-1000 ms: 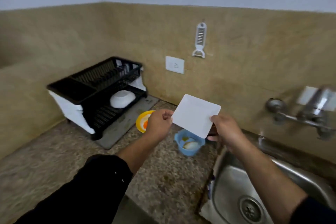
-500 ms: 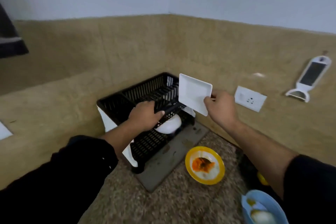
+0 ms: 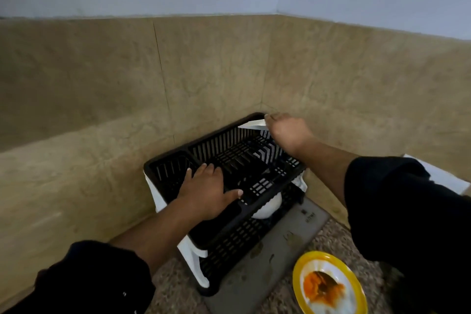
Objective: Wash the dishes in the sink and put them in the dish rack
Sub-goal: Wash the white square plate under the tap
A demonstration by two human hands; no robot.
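**Square plate reaches the rack's top tier**

Left to right.

Left hand (image 3: pixel 207 190): fingers straight and spread, palm flat on the front of the dish rack's (image 3: pixel 219 145) top tier, holding nothing; half a second ago it was already at this rim, so we read it as bracing the rack.

White bowl (image 3: pixel 267 208): in the lower tier, apparently upside down; unmoved.

White square plate (image 3: pixel 251 123): a second ago in both hands over the counter; half a second ago in the right hand alone, above the rack; now down at the far right corner of the top tier, only one edge showing; whether it sits in a slot we cannot tell.

Right hand (image 3: pixel 288 132): fingers curled over that edge, gripping it.

Judgement: this dish is nearly placed; the release remains.

Yellow plate (image 3: pixel 328 285): on the counter beside the grey drip tray (image 3: pixel 280 250), orange residue on it; we take it as unwashed, so more washing is left.
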